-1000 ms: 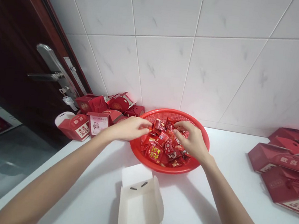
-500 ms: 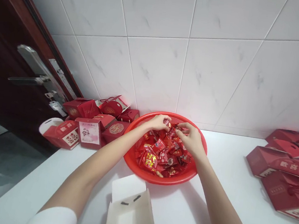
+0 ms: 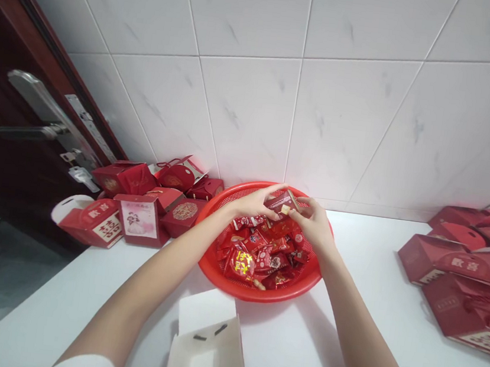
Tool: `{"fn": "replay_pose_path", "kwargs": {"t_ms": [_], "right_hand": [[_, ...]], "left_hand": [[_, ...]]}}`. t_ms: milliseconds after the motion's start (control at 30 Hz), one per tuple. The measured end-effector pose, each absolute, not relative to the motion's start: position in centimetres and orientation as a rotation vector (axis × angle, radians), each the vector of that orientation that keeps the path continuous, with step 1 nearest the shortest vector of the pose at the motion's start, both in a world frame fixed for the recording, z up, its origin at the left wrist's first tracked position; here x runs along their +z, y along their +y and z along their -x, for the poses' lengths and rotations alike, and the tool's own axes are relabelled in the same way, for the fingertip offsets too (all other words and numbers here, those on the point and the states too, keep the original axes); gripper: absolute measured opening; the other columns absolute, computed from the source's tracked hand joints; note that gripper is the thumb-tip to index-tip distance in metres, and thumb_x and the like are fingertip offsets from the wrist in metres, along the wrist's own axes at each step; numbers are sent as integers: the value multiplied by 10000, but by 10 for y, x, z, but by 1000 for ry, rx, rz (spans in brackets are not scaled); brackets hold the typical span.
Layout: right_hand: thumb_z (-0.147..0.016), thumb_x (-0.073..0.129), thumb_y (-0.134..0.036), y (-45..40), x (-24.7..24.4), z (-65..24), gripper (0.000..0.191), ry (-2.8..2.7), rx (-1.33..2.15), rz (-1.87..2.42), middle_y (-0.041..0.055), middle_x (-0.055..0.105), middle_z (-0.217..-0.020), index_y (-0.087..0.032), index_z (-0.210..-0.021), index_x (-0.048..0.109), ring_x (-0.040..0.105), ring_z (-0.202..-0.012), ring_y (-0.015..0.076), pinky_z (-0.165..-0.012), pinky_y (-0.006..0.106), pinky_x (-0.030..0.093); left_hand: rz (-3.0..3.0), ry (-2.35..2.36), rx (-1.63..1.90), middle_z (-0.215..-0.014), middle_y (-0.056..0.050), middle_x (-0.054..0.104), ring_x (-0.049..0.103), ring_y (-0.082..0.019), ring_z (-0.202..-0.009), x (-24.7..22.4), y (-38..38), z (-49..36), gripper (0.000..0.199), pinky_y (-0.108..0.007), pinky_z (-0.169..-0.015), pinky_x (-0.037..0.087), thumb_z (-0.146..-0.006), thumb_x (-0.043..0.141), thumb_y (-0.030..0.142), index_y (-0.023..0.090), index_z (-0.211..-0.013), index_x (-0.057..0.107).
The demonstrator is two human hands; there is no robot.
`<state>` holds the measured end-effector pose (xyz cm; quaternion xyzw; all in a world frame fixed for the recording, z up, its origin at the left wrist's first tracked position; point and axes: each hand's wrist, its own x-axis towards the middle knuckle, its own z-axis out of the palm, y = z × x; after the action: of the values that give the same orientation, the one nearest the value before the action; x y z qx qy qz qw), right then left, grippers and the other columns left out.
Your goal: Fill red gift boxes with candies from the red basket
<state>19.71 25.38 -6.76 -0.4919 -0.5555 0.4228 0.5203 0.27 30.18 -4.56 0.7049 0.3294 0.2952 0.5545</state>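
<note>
Over the back of a red plastic basket [image 3: 253, 295], my left hand [image 3: 260, 202] grips a dark red wrapped packet [image 3: 279, 202] between thumb and fingers. My right hand [image 3: 310, 216] is at the packet's right side, its thumb and fingers pinched close to a small pale piece; what exactly it holds is hard to make out. Red wrapped sweets [image 3: 260, 242] fill the basket, with a larger packet with gold characters [image 3: 241, 263] at the front left. An open white box [image 3: 209, 352] lies in front of the basket, with two dark slots in it.
Several red gift boxes [image 3: 185, 215] stand left of the basket, beside a dark door with a metal handle [image 3: 32, 132]. More red boxes [image 3: 457, 305] are grouped at the right on the white table [image 3: 366, 246]. A tiled wall [image 3: 346, 118] rises behind.
A dark red packet now shows raised between my hands, where a smaller piece showed before. My left hand has spread wider around it. The whole view has shifted slightly.
</note>
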Motion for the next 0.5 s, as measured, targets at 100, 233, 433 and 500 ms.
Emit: {"fn": "replay_pose_path", "kwargs": {"t_ms": [100, 233, 433, 500], "right_hand": [[-717, 714, -408, 253, -67, -197, 297, -1430, 991, 1169, 69, 750, -913, -201, -926, 669, 696, -852, 257, -774, 393, 528], [-727, 697, -403, 252, -63, -197, 208, -1409, 833, 1213, 44, 724, -793, -210, -743, 621, 668, -785, 237, -744, 372, 511], [-714, 651, -312, 253, -62, -196, 150, -1216, 890, 1135, 37, 712, -758, -234, -750, 529, 719, -791, 247, -765, 388, 549], [-721, 647, -322, 254, -63, -196, 155, -1222, 917, 1131, 42, 721, -770, -236, -775, 530, 730, -816, 257, -779, 400, 554]], "left_hand": [[-1673, 754, 702, -1330, -141, 661, 651, -284, -1166, -46, 303, -5, 891, -393, -936, 539, -636, 813, 105, 190, -1464, 495], [-1785, 918, 707, -1239, -119, 719, 681, -238, -1105, -43, 308, -6, 547, -337, -911, 542, -751, 685, 98, 140, -1293, 631], [-1908, 1766, 507, -1006, -81, 778, 702, -204, -989, -52, 325, 13, 306, -246, -804, 519, -794, 509, 57, 143, -975, 739], [-1916, 1836, 377, -848, -66, 768, 704, -232, -939, -59, 327, 21, 163, -250, -771, 509, -716, 591, 65, 156, -759, 719]]}}
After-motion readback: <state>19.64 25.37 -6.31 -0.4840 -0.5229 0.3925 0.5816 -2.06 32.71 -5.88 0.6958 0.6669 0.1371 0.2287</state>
